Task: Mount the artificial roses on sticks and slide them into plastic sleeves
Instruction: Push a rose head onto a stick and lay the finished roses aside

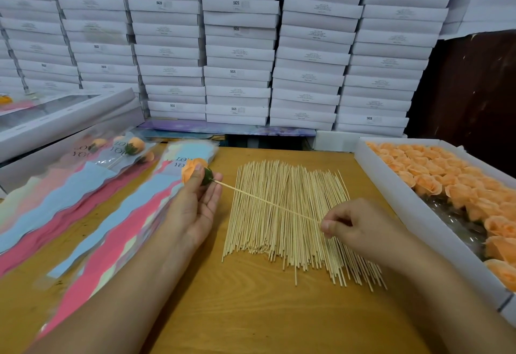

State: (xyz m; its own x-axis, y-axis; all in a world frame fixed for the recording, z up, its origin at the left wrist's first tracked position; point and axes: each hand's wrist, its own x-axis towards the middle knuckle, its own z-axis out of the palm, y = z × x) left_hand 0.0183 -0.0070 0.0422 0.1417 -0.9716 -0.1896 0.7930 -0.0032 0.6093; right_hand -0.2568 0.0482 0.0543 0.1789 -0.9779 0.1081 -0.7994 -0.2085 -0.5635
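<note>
Nearest to the person, the wooden table showed a wide bare patch between the two forearms, reaching to the bottom edge of the picture.

A little further in, the right hand had its fingers curled, and its thumb and first finger pinched the near end of a thin stick. The stick slanted up and to the left, crossing above the pile of sticks that lay spread out on the table. The pile's near ends were ragged and fanned out toward the right arm.

The left hand was palm up. Its fingertips gripped a peach rose, and the far end of the stick went into the green base of the rose. The rose was held in the air, just over the top of a stack of plastic sleeves in pink, blue and pale colours that ran along the left side of the table.

Further left, a second row of sleeves held finished roses near its top end.

On the right, a long white tray full of peach roses lay along the table edge. A narrow strip of bare wood lay between the tray and the stick pile.

At the back, white boxes were piled high like a wall.
</note>
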